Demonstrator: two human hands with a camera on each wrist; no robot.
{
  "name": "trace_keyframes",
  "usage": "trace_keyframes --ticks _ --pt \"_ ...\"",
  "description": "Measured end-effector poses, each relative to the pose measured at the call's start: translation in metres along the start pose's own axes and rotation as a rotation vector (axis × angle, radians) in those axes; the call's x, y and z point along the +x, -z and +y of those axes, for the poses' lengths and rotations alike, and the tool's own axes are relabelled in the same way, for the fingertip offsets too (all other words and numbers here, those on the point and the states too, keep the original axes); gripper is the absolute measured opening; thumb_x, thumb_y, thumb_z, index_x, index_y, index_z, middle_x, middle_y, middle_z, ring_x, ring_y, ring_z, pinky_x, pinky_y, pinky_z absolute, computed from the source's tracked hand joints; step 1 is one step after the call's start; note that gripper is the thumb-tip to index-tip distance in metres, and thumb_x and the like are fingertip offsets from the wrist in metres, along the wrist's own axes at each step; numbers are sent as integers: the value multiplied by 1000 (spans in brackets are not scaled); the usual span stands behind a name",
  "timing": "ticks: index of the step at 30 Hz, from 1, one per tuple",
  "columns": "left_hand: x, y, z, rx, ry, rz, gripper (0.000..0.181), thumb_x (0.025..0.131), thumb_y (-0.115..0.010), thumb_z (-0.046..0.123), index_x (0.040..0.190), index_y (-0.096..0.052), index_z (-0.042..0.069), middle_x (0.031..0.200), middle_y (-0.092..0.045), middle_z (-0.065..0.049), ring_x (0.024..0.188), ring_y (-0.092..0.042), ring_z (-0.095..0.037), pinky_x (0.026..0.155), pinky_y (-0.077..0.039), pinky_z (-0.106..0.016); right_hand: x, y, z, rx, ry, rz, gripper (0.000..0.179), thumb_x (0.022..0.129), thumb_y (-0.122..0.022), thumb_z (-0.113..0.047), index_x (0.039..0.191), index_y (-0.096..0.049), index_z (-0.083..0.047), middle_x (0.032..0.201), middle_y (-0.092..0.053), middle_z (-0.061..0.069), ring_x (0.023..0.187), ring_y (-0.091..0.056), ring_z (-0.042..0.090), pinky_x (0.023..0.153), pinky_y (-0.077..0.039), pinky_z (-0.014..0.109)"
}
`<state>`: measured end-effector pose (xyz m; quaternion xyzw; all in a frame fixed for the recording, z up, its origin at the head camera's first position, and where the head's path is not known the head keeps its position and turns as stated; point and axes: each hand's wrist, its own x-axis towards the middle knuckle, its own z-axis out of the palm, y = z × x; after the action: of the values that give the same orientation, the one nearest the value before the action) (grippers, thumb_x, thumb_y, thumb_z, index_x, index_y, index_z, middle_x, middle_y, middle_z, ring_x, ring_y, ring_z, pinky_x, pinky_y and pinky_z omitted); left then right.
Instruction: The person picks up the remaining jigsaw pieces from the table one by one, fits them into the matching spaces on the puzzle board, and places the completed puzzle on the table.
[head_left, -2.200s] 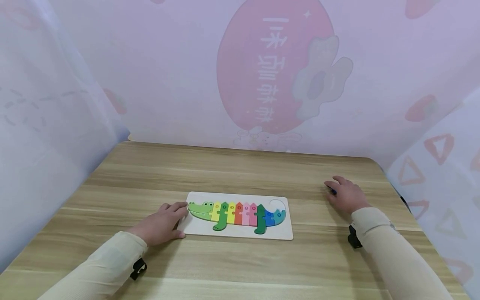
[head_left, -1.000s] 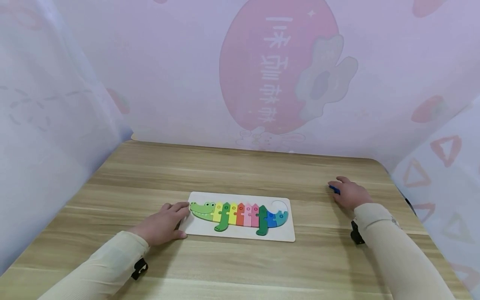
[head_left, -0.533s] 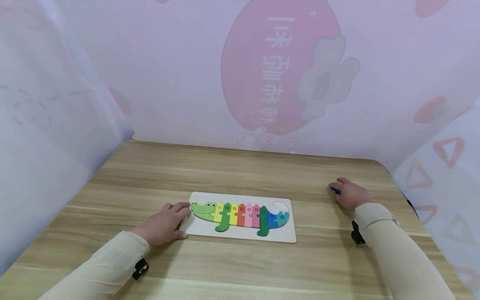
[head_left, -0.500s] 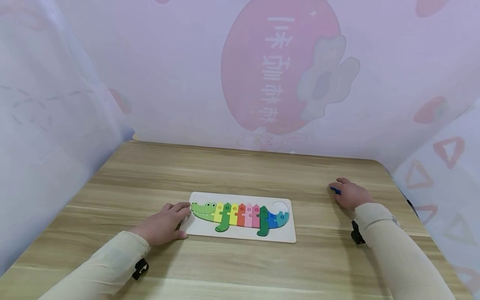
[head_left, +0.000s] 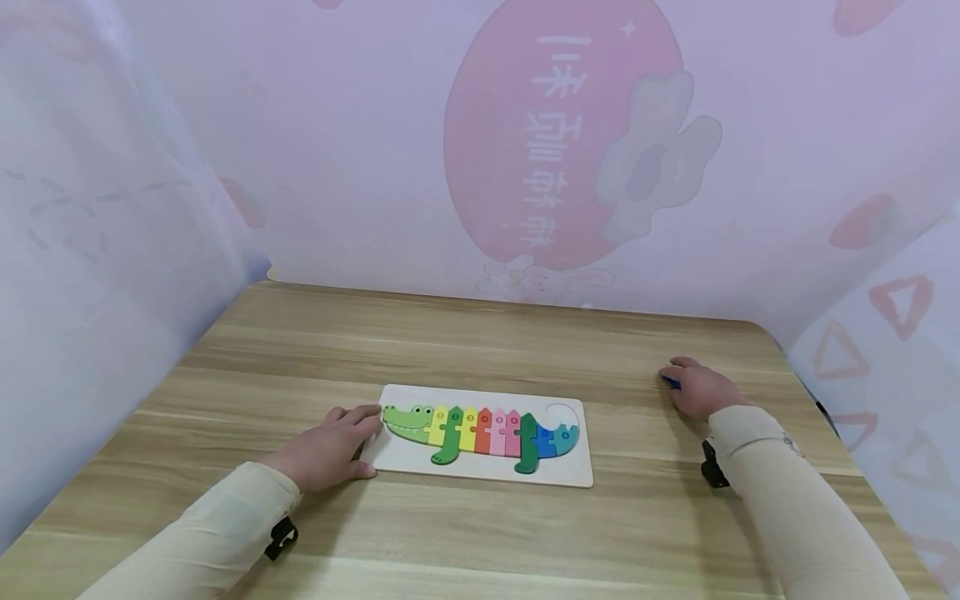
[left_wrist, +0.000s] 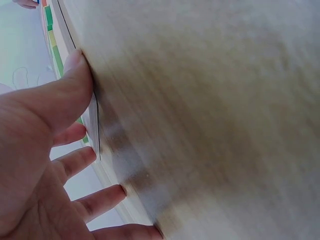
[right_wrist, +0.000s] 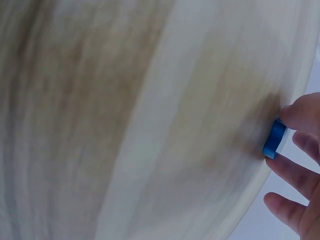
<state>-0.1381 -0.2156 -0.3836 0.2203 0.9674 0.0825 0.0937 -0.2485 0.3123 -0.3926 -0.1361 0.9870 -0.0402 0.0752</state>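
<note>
A pale wooden puzzle board [head_left: 555, 473] lies flat on the table, carrying a colourful crocodile of numbered pieces. At the tail tip, above the blue piece [head_left: 566, 437], a curled outline of bare board shows. My left hand [head_left: 322, 450] rests at the board's left end; in the left wrist view its spread thumb [left_wrist: 75, 75] and some fingertips touch the edge, while other fingertips rest on the table. Far to the right of the board, my right hand [head_left: 703, 392] pinches a small blue puzzle piece [right_wrist: 274, 138] between thumb and fingertip, at or just above the tabletop.
The wooden table [head_left: 480, 533] has rounded back corners. A printed pale curtain [head_left: 337, 167] hangs behind it and on both sides. Black wrist straps show below my left cuff [head_left: 281, 537] and right cuff [head_left: 714, 467].
The whole scene has drifted slightly rightward in the head view. Both hands and the board hold nearly the same places on the table, with the blue piece still in my right hand.
</note>
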Motion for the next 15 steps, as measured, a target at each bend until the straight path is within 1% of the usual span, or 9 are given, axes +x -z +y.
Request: trace_keyframes --ticks 9,15 --pt "0 0 0 3 7 -7 46 84 -74 32 120 -55 10 145 -40 -18 122 -45 -43 91 -48 -53 2 -2 1 2 10 4 39 91 -55 -4 130 -56 3 139 -40 33 121 -47 51 92 -45 58" --pt "0 0 0 6 14 -18 49 85 -73 33 123 -55 10 146 -40 -18 123 -44 -42 92 -48 -53 3 -3 1 -9 41 8 38 91 -58 -2 129 -56 3 134 -45 34 117 -51 49 91 -47 55"
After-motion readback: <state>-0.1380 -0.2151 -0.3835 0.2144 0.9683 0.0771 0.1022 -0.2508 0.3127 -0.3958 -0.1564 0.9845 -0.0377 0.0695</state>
